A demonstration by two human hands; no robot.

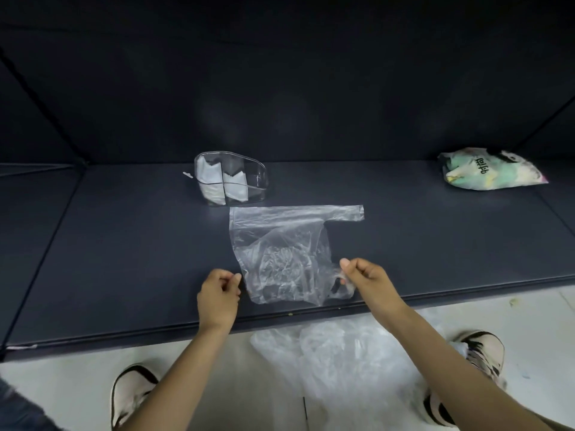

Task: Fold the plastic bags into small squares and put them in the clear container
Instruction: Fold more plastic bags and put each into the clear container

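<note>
A person's two hands work a clear plastic bag (280, 253) spread on a dark padded surface (124, 244), in the opening stage of folding it down to a small square. The right hand (364, 278) pinches the bag's near handle loop between thumb and fingertips, the crumpled film hanging just below the grip. The left hand (219, 293) is curled at the bag's opposite near edge, thumb against forefinger; whether it has caught the film or sits just beside it cannot be told. Away from both grips, the far half of the bag lies flat, its other handle stretched out to the right-hand side. Just beyond that far edge stands the clear container (231, 178), with white folded pieces already inside its divided sections. Well off to the right-hand side rests a printed packet (488, 169). Below the wrists, on the pale floor between the person's shoes (479, 353), a heap of loose clear bags (342, 353) waits its turn.

The bag appears to be at the smoothing step: the near half is wrinkled and bunched. The next move likely calls for drawing both near corners taut and level, then carrying them over to meet the far edge squarely.
</note>
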